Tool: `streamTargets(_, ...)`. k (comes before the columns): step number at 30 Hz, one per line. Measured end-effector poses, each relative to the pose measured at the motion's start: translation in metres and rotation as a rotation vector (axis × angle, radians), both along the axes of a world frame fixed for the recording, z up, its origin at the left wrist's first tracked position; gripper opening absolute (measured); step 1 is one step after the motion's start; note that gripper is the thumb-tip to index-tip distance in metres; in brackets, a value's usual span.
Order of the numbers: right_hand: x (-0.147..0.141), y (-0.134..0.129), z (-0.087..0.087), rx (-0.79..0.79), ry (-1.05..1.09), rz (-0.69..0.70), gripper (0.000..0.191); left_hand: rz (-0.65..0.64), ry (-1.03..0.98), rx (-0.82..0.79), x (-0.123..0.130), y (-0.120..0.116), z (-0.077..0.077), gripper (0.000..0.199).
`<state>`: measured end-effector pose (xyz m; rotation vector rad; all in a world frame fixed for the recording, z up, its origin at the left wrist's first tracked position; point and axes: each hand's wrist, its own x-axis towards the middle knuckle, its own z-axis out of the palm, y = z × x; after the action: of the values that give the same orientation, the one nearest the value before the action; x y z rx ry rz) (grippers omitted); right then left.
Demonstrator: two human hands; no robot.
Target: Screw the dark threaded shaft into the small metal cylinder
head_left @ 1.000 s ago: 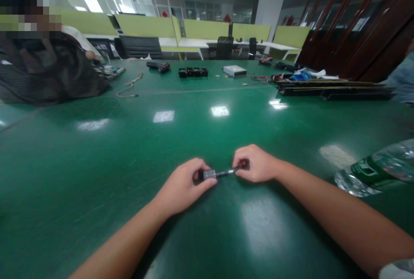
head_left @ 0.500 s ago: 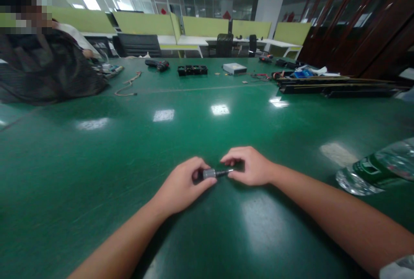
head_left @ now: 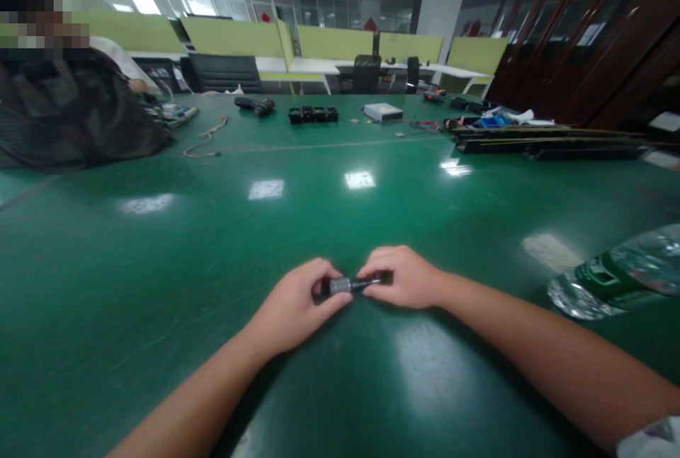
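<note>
Possible slip
Our left hand (head_left: 295, 306) pinches a grey cylinder (head_left: 340, 285), our right hand (head_left: 406, 279) its three-o'clock shaft (head_left: 360, 286); uneven pressure could cause it.

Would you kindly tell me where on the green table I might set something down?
Bare table lies beyond the left hand and right hand, up to the black block; also left of the left arm, nearer than the bag. The far side is crowded: drill, silver box, black strips. A bottle is at right.
</note>
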<state>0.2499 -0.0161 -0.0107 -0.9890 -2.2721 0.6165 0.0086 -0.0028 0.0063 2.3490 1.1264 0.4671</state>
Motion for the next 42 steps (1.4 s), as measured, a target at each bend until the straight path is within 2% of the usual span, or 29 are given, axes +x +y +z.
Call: streamTargets(42, 0.0043, 0.0002, -0.0006, 0.041, 0.0, -0.001, 0.01, 0.003, -0.011, -0.019, 0.0012, -0.0012, 0.0011, 0.022)
